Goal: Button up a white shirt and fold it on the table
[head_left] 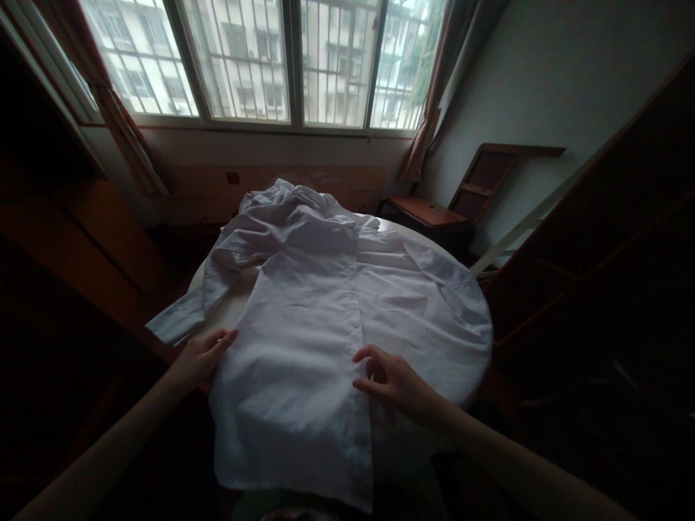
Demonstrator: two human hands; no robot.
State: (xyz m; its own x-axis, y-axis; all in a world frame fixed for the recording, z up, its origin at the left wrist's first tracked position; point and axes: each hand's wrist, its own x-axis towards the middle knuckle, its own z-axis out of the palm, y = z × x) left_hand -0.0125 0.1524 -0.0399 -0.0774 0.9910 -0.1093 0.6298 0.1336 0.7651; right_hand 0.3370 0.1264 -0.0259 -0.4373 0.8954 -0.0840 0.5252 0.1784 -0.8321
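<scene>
Shirt [304, 340] flat under both hands' fingers [365, 356], ungripped.

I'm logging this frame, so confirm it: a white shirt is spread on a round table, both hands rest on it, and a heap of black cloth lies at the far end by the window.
One thing is wrong: the heap of cloth is white, not black, as the head view shows. The white shirt is spread on the round table, with the left hand and right hand on it.
</scene>
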